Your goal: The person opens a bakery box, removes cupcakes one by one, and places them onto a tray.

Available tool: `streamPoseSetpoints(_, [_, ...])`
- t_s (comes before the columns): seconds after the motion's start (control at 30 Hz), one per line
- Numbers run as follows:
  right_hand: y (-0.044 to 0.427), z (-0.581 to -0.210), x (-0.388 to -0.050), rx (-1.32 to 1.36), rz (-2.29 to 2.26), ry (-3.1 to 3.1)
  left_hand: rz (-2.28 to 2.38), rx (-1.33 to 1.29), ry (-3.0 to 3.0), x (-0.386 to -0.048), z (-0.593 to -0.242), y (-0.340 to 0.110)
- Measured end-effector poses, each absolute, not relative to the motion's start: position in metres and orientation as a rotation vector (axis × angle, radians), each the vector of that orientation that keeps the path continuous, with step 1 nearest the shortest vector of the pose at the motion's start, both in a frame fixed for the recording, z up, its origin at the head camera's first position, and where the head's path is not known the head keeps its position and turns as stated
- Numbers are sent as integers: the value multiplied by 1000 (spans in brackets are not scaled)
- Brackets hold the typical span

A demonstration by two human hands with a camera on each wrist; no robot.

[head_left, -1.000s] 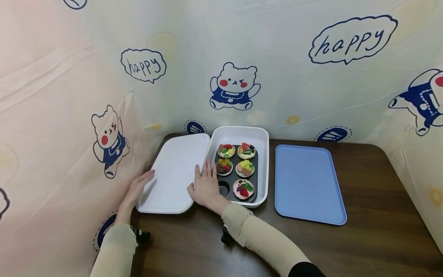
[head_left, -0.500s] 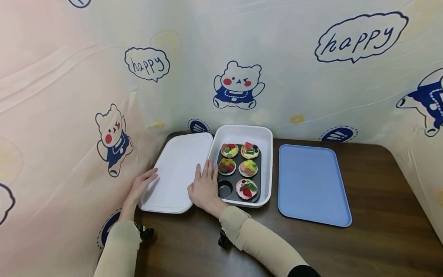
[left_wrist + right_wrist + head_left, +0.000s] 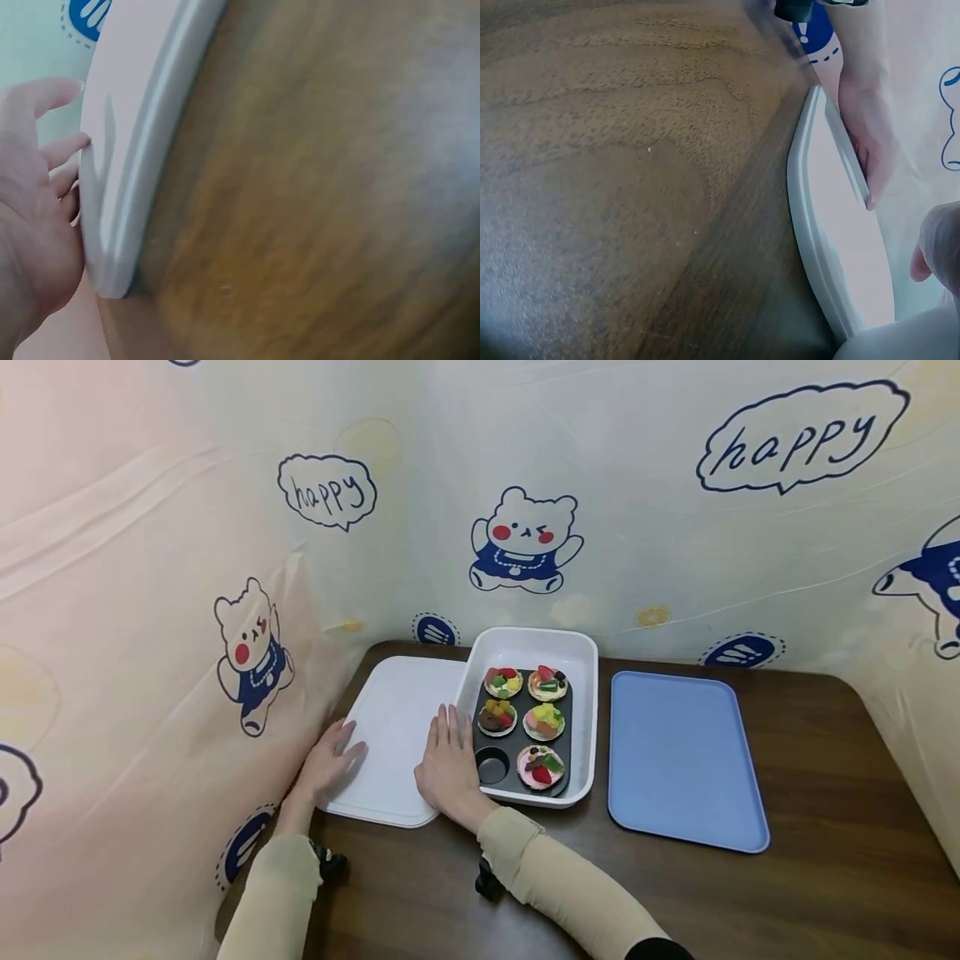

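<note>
White lid [image 3: 397, 710] on brown table [image 3: 810, 760], beside box [image 3: 534, 647]. Looks light, stiff, maybe slippery; side edges seem best to hold. Left hand [image 3: 327, 766] at edge, thumb wide. Right hand [image 3: 448, 770]: fingers straight.

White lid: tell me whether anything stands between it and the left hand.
Nothing visible does: the left hand is right at the outer left edge of the white lid. The right hand is at the opposite edge.
</note>
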State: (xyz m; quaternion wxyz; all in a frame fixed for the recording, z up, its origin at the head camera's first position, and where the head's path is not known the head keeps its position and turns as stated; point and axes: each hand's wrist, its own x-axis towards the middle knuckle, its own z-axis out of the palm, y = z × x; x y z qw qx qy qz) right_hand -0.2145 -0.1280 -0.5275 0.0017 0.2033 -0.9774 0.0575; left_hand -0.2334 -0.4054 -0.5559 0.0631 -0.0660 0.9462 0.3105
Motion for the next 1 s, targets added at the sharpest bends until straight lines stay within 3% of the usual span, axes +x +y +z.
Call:
streamPoseSetpoints(0.5, [-109, -517, -213, 710, 512, -3039, 544, -111, 3193, -237, -578, -389])
streamPoseSetpoints(1.0, [-17, -498, -228, 679, 654, -3001, 531, -107, 3195, -248, -578, -384])
